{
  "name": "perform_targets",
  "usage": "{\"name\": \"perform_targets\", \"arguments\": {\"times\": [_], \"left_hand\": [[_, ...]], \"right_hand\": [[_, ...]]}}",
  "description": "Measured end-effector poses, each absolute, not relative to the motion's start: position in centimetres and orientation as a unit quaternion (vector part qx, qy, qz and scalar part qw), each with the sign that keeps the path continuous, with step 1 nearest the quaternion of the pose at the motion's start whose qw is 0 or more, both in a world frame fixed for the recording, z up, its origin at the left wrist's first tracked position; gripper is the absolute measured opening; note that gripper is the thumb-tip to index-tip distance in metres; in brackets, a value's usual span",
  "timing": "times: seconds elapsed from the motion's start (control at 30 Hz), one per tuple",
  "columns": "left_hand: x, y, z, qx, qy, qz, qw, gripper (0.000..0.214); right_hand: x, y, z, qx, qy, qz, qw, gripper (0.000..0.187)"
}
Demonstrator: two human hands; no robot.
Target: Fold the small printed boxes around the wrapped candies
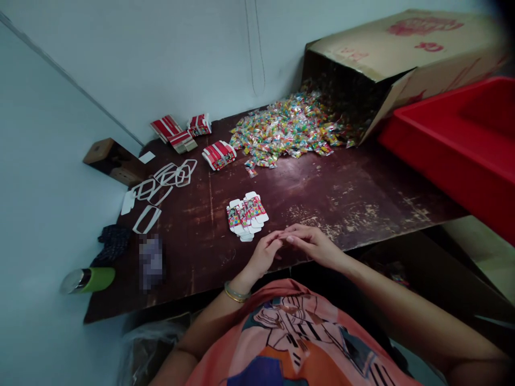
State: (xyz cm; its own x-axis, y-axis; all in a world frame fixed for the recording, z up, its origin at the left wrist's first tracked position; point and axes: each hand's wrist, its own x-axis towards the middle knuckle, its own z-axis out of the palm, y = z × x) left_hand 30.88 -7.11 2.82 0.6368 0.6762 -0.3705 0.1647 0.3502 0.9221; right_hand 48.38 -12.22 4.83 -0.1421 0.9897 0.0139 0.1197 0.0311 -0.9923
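Just above the table's front edge, my left hand point(266, 255) and my right hand point(316, 246) meet at the fingertips. The fingers of both are bent and pressed together; whatever may be between them is hidden. Beyond my left hand lies a fanned stack of flattened candy boxes point(246, 215), printed red and multicoloured with white flaps. Farther back spreads a large heap of small clear-wrapped candies point(287, 128), with one loose candy packet point(251, 172) at its near edge.
An open cardboard carton point(402, 48) lies on its side behind the candies. A red plastic bin point(450, 145) juts over the right side. More flat box stacks point(219, 155), white paper bands point(177, 174), a brown box point(115, 161) and a green bottle point(96, 279) stand left.
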Motion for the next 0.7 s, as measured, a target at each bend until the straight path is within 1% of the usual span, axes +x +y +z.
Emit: {"name": "perform_targets", "arguments": {"times": [0.1,0.17,0.27,0.37,0.43,0.53,0.6,0.63,0.7], "left_hand": [[30.7,-7.2,2.6,0.523,0.374,0.183,0.744,0.04],[30.2,-7.2,2.4,0.516,0.343,0.181,0.764,0.043],[29.3,-7.2,2.1,0.508,0.318,0.172,0.782,0.046],[29.0,-7.5,1.7,0.466,0.341,0.151,0.802,0.049],[29.6,-8.0,1.5,0.433,0.335,0.133,0.826,0.052],[31.0,-8.4,1.6,0.437,0.289,0.102,0.846,0.054],[31.4,-7.9,1.8,0.507,0.277,0.119,0.807,0.049],[31.3,-7.3,1.9,0.563,0.288,0.146,0.761,0.046],[30.3,-5.6,1.9,0.68,0.342,0.22,0.61,0.037]], "right_hand": [[49.2,-11.5,4.4,-0.477,-0.539,0.554,0.419,0.025],[49.5,-11.2,3.9,-0.482,-0.521,0.566,0.42,0.026],[49.0,-11.6,3.1,-0.503,-0.534,0.522,0.435,0.023],[47.5,-12.4,2.1,-0.523,-0.582,0.433,0.447,0.027],[46.9,-13.2,1.8,-0.544,-0.581,0.393,0.46,0.029],[49.2,-15.2,2.5,-0.584,-0.532,0.409,0.457,0.03],[53.6,-17.7,3.7,-0.632,-0.513,0.397,0.424,0.033],[56.3,-19.2,4.3,-0.671,-0.51,0.362,0.399,0.035],[61.5,-21.9,4.9,-0.734,-0.53,0.287,0.311,0.037]]}}
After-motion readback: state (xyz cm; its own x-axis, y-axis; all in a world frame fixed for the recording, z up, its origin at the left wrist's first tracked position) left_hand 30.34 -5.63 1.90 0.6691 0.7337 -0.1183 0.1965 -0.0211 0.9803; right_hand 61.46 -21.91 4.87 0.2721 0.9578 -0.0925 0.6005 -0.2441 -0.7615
